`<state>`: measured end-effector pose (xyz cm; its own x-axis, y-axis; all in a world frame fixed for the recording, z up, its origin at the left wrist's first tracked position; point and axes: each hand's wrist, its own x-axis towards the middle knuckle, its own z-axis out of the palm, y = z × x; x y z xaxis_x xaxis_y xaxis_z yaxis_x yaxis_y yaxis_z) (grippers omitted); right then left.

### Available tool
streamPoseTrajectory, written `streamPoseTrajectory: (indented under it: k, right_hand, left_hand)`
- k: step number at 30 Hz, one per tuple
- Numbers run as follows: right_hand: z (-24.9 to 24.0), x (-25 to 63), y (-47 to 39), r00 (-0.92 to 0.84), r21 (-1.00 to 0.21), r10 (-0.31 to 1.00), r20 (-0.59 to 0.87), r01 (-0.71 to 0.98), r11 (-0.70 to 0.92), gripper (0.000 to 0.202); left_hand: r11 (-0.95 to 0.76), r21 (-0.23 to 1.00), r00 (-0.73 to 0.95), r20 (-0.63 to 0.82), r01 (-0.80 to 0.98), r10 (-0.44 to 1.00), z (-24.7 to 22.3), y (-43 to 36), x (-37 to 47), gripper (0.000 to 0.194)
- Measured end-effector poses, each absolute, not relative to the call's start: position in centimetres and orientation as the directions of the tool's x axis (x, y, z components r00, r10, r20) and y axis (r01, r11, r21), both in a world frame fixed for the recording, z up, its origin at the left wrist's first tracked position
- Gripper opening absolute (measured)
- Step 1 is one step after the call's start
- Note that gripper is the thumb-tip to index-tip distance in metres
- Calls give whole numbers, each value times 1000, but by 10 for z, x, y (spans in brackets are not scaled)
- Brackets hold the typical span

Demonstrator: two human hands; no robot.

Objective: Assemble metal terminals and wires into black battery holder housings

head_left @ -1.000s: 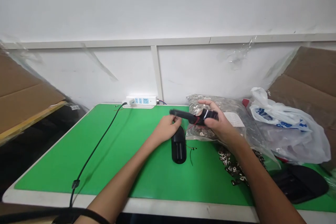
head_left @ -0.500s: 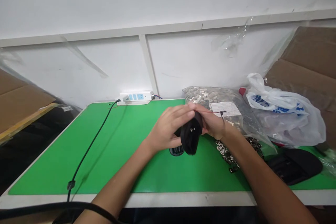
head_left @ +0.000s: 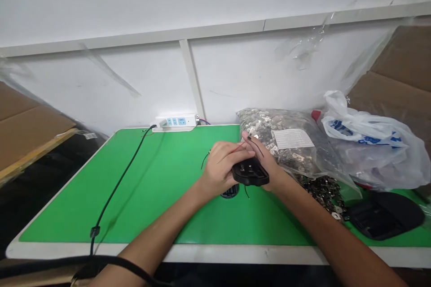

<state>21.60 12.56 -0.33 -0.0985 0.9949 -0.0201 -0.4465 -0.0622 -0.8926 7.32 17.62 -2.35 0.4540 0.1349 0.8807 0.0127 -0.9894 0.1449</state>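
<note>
A black plastic housing (head_left: 251, 173) is held above the mat, its open hollow side with small metal spots facing me. My left hand (head_left: 218, 168) is closed around its left side, fingers over the top. On the other side my right hand (head_left: 264, 159) also grips it, though most of those fingers are hidden. A thin red wire (head_left: 239, 147) and a dark wire (head_left: 257, 145) run by my right fingertips. Another short black wire (head_left: 204, 160) sticks out beyond my left knuckles. Below the hands, a dark part (head_left: 230, 192) lies on the mat, partly covered.
A green mat (head_left: 134, 206) covers the table. A clear bag of metal pieces (head_left: 259, 125) stands behind my right hand, with loose metal pieces (head_left: 323, 193) before it. At right are another black housing (head_left: 380, 222) and a white plastic bag (head_left: 373, 143). A power strip (head_left: 178, 121) with a black cable (head_left: 123, 179) sits at the back.
The housing has been tilted from near upright to flatter, its hollow now facing more upward. Both hands turned with it, and the wires shifted left. The view moved slightly.
</note>
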Motion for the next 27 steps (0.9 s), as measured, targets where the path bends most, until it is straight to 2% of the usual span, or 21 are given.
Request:
streamPoseTrajectory:
  k: [6, 16, 22, 27]
  right_hand:
    - [1, 216, 126, -81, -800, 996, -26, -595, -70, 57]
    - [5, 218, 126, -92, -852, 996, 16, -522, -35, 60]
    - [2, 224, 125, -66, -840, 996, -60, -535, -86, 62]
    - [2, 220, 124, 67, -799, 997, -28, -602, 18, 60]
  left_hand:
    - [-996, 82, 533, 845, -35, 51, -16, 182, 68, 43]
    - [-991, 18, 605, 793, -131, -66, -14, 195, 61, 67]
    - [-990, 97, 651, 759, -103, 7, -15, 196, 58, 58]
    - [-976, 170, 654, 755, -140, 38, -13, 194, 58, 57]
